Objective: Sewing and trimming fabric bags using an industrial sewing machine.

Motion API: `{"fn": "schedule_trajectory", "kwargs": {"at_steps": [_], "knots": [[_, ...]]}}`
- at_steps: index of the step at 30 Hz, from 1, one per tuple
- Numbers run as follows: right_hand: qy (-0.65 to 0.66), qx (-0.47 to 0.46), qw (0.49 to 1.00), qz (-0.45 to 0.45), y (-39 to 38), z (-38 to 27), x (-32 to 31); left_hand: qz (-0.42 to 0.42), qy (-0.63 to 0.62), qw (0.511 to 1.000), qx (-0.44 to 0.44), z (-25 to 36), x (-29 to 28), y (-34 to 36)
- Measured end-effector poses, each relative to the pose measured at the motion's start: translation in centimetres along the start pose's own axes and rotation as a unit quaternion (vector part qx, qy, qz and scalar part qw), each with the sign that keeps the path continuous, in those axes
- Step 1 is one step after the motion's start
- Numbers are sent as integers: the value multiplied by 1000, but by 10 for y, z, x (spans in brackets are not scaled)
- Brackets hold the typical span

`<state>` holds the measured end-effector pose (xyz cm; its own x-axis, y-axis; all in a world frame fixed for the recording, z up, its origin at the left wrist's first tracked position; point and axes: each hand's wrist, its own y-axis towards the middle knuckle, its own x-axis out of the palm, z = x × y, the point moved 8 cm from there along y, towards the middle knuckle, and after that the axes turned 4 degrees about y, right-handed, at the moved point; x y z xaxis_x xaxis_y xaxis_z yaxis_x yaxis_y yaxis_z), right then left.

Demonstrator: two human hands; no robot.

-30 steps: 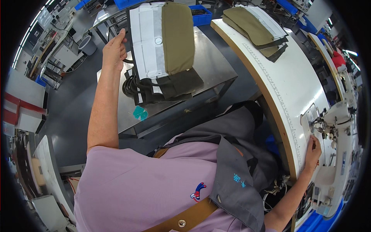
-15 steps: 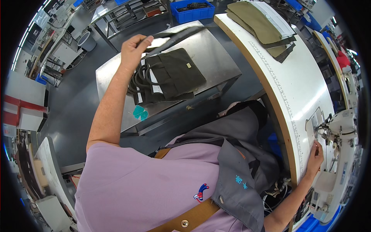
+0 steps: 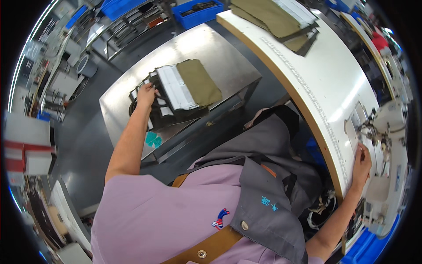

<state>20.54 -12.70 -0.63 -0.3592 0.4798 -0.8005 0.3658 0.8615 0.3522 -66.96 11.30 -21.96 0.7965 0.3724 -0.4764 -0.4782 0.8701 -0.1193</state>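
Note:
On the metal table, a stack of dark olive fabric bag panels (image 3: pixel 162 118) with looped handles lies askew. The top panel (image 3: pixel 201 83) shows a lighter olive part and a white strip. My left hand (image 3: pixel 147 94) is at the stack's left side, its fingers closed at the top panel's dark strap edge. Across on the white sewing table, my right hand (image 3: pixel 362 165) rests beside the sewing machine (image 3: pixel 387 123), near its needle area. Those fingers are curled together; whatever they hold, if anything, is hidden.
The metal table (image 3: pixel 202 39) stands at my left, with a teal patch (image 3: pixel 153 140) at its near edge. On the far end of the white sewing table (image 3: pixel 325 83) lies a pile of olive panels (image 3: pixel 274 20). A blue bin (image 3: pixel 198 13) stands beyond.
My left hand has come down toward me, and the dark panel it held raised now lies on the stack, white and lighter olive side up. My right hand stays by the machine.

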Motion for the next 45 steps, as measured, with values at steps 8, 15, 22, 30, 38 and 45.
{"fn": "schedule_trajectory", "kwargs": {"at_steps": [8,15,22,30,38,45], "knots": [[-44,-33,994,90,-12,-6,-3,-67,-79,990,90,25,48,20],[-51,-51,990,124,-12,-35,-7,-100,161,902,389,150,95,-5],[-18,-34,996,82,-9,-45,-2,-167,81,807,561,322,163,-200],[-23,-94,990,98,-23,-46,-12,-315,45,680,661,396,268,-359],[-21,-123,990,67,-18,-67,-9,-378,32,644,664,408,314,-401],[2,-125,991,52,-21,-76,-17,-283,86,639,710,434,326,-356]]}}
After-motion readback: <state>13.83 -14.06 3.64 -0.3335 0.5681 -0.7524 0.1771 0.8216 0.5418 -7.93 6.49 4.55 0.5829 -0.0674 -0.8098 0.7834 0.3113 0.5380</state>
